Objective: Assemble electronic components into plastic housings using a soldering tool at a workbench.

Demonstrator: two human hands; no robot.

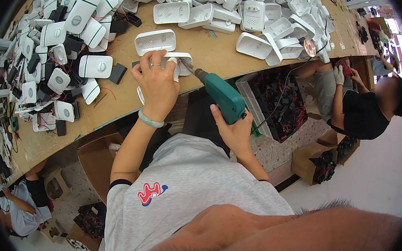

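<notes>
My right hand (pixel 234 131) grips a green power drill (pixel 225 97) by its handle. The drill tilts up and to the left, its tip at an open white plastic housing (pixel 184 56) near the table's front edge. My left hand (pixel 159 83) presses that housing down, fingers closed over its left part; a ring and a white finger wrap show on it. What lies under the palm is hidden. Just beyond my fingers sits another open white housing (pixel 155 41), apart from them. A white piece (pixel 140 95) shows in part beside my left wrist.
White housings with black boxes and red wires (pixel 58 80) heap at the left. Empty white shells (pixel 278 23) pile up at the far right. A black cord (pixel 282 92) runs from the drill past a crate of black parts (pixel 282 101). A co-worker (pixel 359 107) sits right, another (pixel 22 208) left.
</notes>
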